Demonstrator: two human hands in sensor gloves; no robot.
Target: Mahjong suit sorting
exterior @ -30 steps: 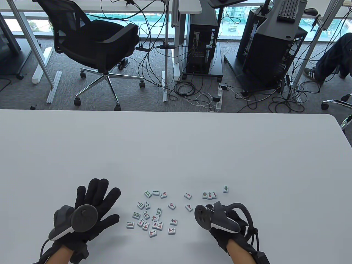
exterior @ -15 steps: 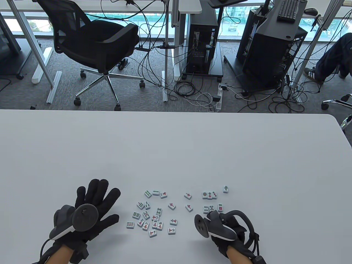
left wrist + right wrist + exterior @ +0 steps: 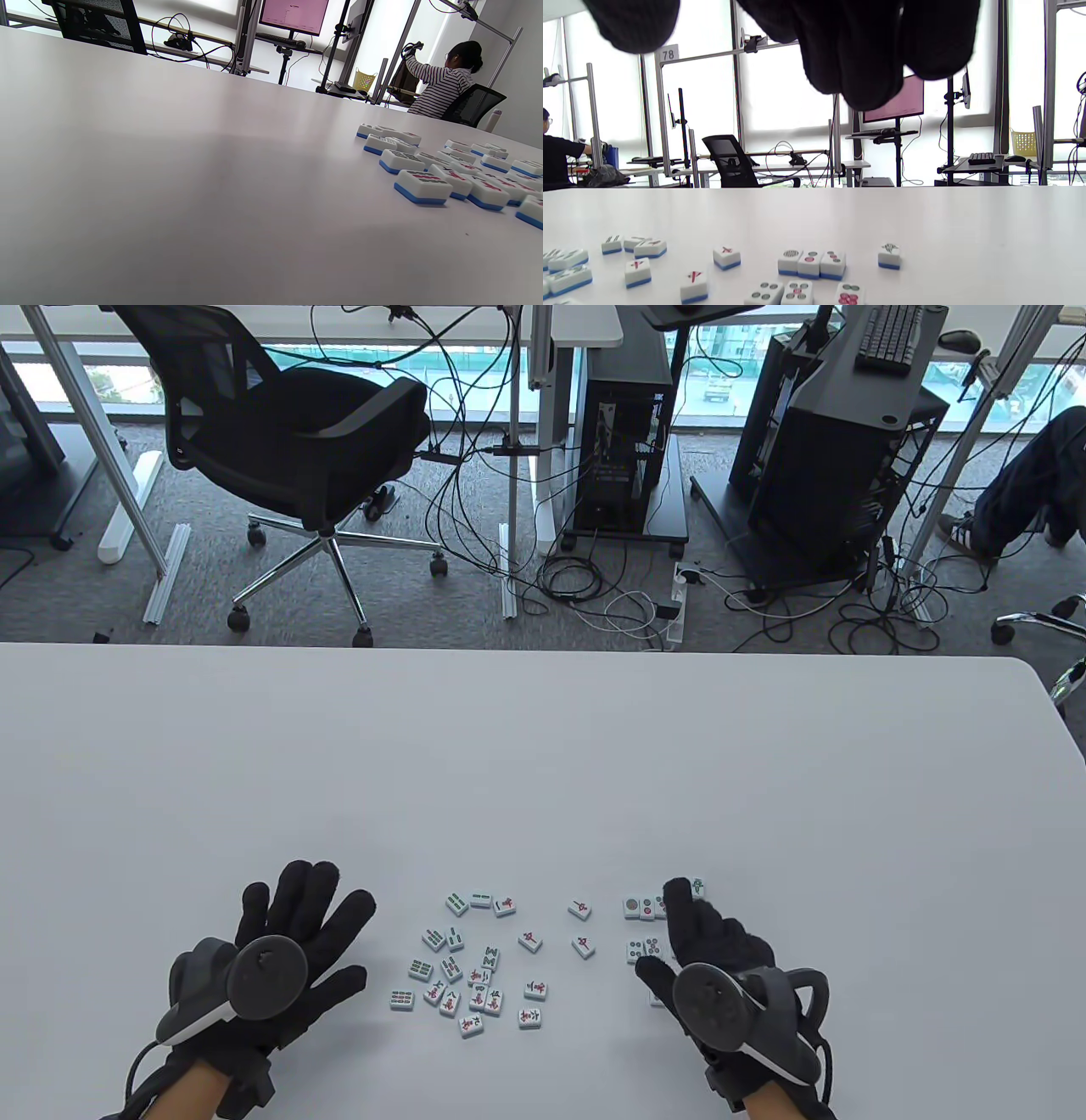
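Observation:
Small white mahjong tiles with blue backs lie face up near the table's front edge. A loose cluster point(image 3: 471, 976) of bamboo and red-character tiles sits in the middle and shows in the left wrist view point(image 3: 424, 186). To its right, dot tiles form a row of three point(image 3: 640, 908) point(image 3: 811, 262) with a second row point(image 3: 642, 950) point(image 3: 797, 293) below it. A single tile point(image 3: 889, 255) stands apart on the right. My right hand point(image 3: 691, 925) reaches palm down over the right end of both rows; its fingers point(image 3: 857, 55) hang above the tiles and hold nothing. My left hand point(image 3: 297, 916) lies flat, fingers spread, left of the cluster.
Three red-character tiles point(image 3: 580, 909) lie loose between the cluster and the dot rows. The white table point(image 3: 543, 763) stretches far beyond the tiles. An office chair point(image 3: 288, 449), cables and computer stands are on the floor past the far edge.
My right hand drew back, uncovering the second row of dot tiles, then turned palm down and reached forward over the right ends of both rows. The left hand barely moved.

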